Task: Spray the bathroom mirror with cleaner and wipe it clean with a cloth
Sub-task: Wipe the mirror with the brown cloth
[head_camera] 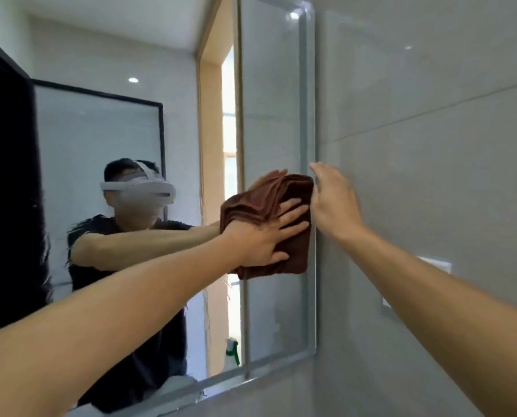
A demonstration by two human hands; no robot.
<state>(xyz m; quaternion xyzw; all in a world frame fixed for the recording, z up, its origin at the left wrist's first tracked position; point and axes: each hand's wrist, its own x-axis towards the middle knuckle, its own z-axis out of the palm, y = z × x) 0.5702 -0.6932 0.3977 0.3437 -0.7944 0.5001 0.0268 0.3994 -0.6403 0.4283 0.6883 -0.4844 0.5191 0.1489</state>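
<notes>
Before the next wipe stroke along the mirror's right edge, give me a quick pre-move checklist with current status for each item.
1. Cloth flat against the mirror: ok, the folded brown cloth lies on the glass near the right edge.
2. Left hand pressing the cloth: ok, fingers spread over it.
3. Right hand out of the stroke path: not ok, it sits at the mirror frame, right beside the cloth.
4. Glass above the cloth free of streaks: cannot tell, reflections hide it.
5. Spray bottle out of the way: ok, seen only as a reflection low in the mirror.
</notes>
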